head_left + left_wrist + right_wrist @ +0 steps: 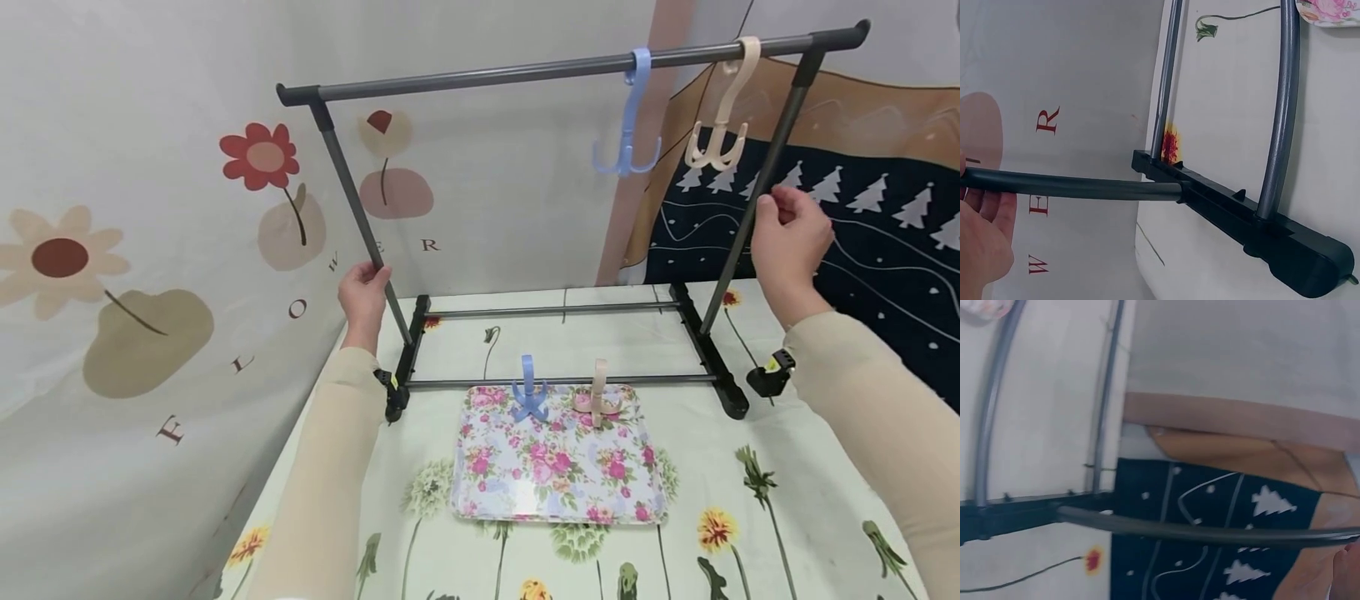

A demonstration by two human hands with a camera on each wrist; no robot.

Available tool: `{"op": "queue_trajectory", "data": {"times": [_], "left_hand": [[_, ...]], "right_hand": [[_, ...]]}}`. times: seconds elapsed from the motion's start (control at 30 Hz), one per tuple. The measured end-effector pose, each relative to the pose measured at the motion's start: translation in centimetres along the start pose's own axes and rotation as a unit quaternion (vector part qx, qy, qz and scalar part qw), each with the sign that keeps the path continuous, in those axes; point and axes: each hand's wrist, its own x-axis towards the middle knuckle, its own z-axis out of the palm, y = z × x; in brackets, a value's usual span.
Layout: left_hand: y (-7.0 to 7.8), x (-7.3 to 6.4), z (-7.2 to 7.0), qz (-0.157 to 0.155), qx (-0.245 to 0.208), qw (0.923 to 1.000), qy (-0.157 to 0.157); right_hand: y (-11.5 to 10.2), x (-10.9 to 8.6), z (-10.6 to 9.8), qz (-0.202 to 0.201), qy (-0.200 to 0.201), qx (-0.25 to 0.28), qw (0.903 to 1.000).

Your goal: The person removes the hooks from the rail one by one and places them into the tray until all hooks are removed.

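Observation:
A dark grey clothes rack (480, 81) stands on the table. My left hand (363, 296) grips its left upright, with the fingers behind the tube in the left wrist view. The right hand (793, 242) holds the right upright between thumb and curled fingers; only a sliver of it shows in the right wrist view. From the top bar hang a blue claw hook (632, 117) and a beige claw hook (727, 108), both toward the right end. Another blue hook (529, 400) and another beige hook (598, 396) are at the far edge of a floral tray (551, 492), over the rack's front lower bar.
A flower-print cloth (690, 467) covers the table. Behind and to the left hangs a pale curtain (510, 192) with flowers and letters. At the right is a dark blue cloth (877, 242) with white trees. Black feet (708, 354) support the rack.

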Motion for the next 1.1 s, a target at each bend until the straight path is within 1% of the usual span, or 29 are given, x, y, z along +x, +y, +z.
{"op": "queue_trajectory", "data": {"times": [0.17, 0.4, 0.53, 0.63, 0.73, 0.83, 0.97, 1.1], "left_hand": [[0.0, 0.0, 0.1, 0.004, 0.009, 0.9999, -0.013], [0.0, -0.2, 0.1, 0.004, 0.03, 0.9992, -0.025], [-0.1, -0.2, -0.2, -0.004, 0.035, 0.9991, -0.026], [-0.3, 0.0, -0.3, -0.008, 0.036, 0.999, -0.025], [-0.4, 0.1, -0.4, -0.01, 0.038, 0.999, -0.023], [-0.4, 0.1, -0.4, -0.015, 0.037, 0.999, -0.022], [-0.2, 0.1, -0.4, -0.016, 0.033, 0.9991, -0.024], [0.0, 0.0, -0.3, -0.012, 0.028, 0.9992, -0.026]], "right_hand": [[-2.4, 0.2, 0.3, -0.009, -0.01, 0.044, 0.999], [-6.0, 0.9, 1.0, -0.034, -0.004, 0.051, 0.9981], [-8.1, 1.5, 1.5, -0.045, -0.016, 0.055, 0.9973], [-9.5, 1.7, 1.9, -0.048, -0.033, 0.061, 0.9965], [-10.6, 1.9, 2.3, -0.036, -0.044, 0.062, 0.9964], [-11.3, 2.2, 2.5, -0.013, -0.051, 0.065, 0.9965], [-11.9, 2.6, 2.8, 0.013, -0.046, 0.062, 0.9969], [-12.0, 2.9, 2.9, 0.019, -0.037, 0.062, 0.9972]]}}
